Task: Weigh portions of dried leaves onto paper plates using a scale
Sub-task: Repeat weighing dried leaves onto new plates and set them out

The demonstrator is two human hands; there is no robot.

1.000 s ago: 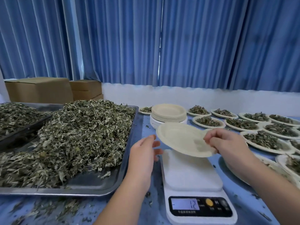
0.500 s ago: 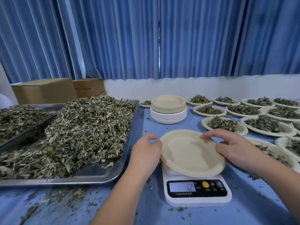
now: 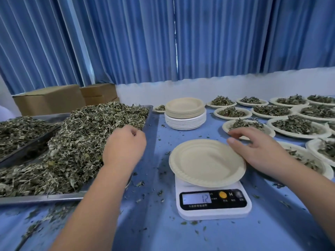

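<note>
Right, empty paper plate [image 3: 206,163] sits on the scale [image 3: 214,212], lower centre-right of frame, overhanging its sides; display [image 3: 196,198] reads 12, so prob. not zeroed – portions come out light w/o a tare. Right hand [image 3: 259,153] is loose, fingers spread, at the plate's right rim; any wt resting there skews the no. Left hand [image 3: 125,147] is curled over the dried leaves [image 3: 78,145] on the tray [image 3: 41,198] at left; can't tell if it's got any. Bits could drop en route.

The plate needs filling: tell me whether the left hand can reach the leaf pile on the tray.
Likely yes: the left hand is over the leaf pile at its right side, with nothing between them.
</note>
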